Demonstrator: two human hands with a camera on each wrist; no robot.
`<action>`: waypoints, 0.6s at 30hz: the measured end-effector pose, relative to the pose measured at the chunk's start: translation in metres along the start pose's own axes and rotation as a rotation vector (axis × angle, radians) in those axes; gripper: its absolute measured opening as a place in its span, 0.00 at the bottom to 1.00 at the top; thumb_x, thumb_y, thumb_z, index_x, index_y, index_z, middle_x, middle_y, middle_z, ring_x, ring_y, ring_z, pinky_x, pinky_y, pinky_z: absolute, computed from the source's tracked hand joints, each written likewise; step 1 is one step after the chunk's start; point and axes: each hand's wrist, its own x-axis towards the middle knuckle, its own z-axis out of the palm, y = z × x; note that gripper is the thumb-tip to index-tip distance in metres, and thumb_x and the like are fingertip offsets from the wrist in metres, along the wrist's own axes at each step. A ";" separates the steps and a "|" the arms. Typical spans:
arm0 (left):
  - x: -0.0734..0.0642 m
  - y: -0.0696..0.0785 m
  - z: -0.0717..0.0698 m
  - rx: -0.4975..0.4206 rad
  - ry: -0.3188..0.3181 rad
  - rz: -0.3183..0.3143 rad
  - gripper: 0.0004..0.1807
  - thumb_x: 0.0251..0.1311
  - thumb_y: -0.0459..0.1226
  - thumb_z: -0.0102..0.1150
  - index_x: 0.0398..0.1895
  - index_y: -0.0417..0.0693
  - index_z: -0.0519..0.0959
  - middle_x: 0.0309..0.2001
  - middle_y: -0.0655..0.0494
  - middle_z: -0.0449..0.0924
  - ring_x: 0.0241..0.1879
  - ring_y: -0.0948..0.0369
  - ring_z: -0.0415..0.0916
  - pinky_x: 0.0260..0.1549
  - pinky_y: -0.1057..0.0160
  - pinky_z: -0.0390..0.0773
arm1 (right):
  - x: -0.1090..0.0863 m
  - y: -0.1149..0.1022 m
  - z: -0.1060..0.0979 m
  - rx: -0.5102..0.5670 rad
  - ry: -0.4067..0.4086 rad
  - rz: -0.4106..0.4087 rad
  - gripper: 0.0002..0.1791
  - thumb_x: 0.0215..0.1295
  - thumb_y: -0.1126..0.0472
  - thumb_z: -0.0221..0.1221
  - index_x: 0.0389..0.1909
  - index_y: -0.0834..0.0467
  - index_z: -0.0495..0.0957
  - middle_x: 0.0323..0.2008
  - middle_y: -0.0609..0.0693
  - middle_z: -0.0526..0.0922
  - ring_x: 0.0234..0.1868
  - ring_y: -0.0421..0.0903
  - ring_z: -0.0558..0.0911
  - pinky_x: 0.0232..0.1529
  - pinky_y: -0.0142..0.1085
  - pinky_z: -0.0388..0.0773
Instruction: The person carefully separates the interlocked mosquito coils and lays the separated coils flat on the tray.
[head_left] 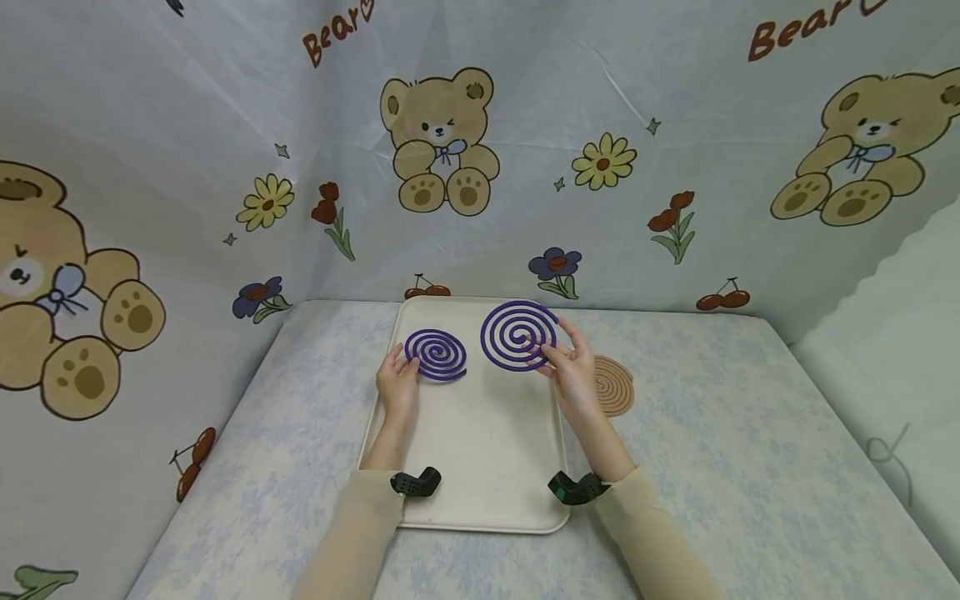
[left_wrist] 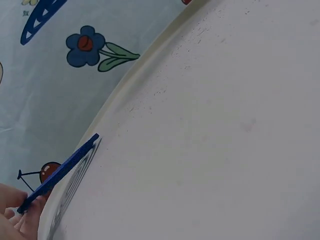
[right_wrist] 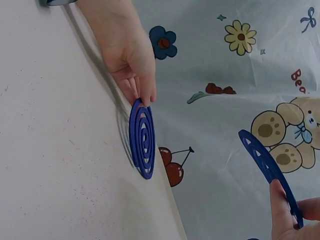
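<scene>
Two blue-purple mosquito coils are held up over a cream tray. My left hand pinches the left mosquito coil at its outer edge, low over the tray's far left part; the left wrist view shows this coil nearly edge-on, its shadow close beside it. Higher up and tilted toward the head camera, the right mosquito coil is held by my right hand at its right edge. In the right wrist view, thumb and fingers of the right hand grip that coil.
A brown spiral coil lies on the marbled table just right of the tray, partly behind my right wrist. Bear-printed cloth rises behind the table and along its left side. Dark specks dot the tray. Black wrist devices sit at both cuffs.
</scene>
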 end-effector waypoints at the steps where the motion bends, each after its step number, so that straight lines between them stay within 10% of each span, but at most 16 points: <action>1: 0.001 -0.001 0.000 -0.008 -0.003 0.001 0.27 0.58 0.24 0.56 0.64 0.37 0.69 0.54 0.31 0.77 0.45 0.56 0.82 0.41 0.74 0.82 | 0.001 0.001 0.000 -0.004 0.007 0.001 0.34 0.65 0.79 0.45 0.71 0.57 0.54 0.32 0.47 0.86 0.32 0.39 0.85 0.34 0.30 0.85; 6: 0.003 -0.002 0.000 -0.045 -0.008 0.019 0.29 0.58 0.23 0.54 0.65 0.34 0.66 0.64 0.33 0.67 0.63 0.43 0.68 0.62 0.58 0.72 | 0.004 0.008 -0.003 -0.033 0.010 0.006 0.33 0.65 0.78 0.46 0.70 0.58 0.55 0.32 0.47 0.86 0.33 0.39 0.85 0.34 0.30 0.85; 18: 0.001 0.001 -0.002 -0.054 0.022 0.048 0.24 0.62 0.26 0.50 0.63 0.31 0.67 0.63 0.32 0.68 0.64 0.44 0.68 0.65 0.54 0.69 | 0.015 0.031 -0.009 -0.106 0.053 0.013 0.32 0.65 0.77 0.46 0.70 0.59 0.56 0.28 0.43 0.84 0.31 0.36 0.84 0.33 0.27 0.84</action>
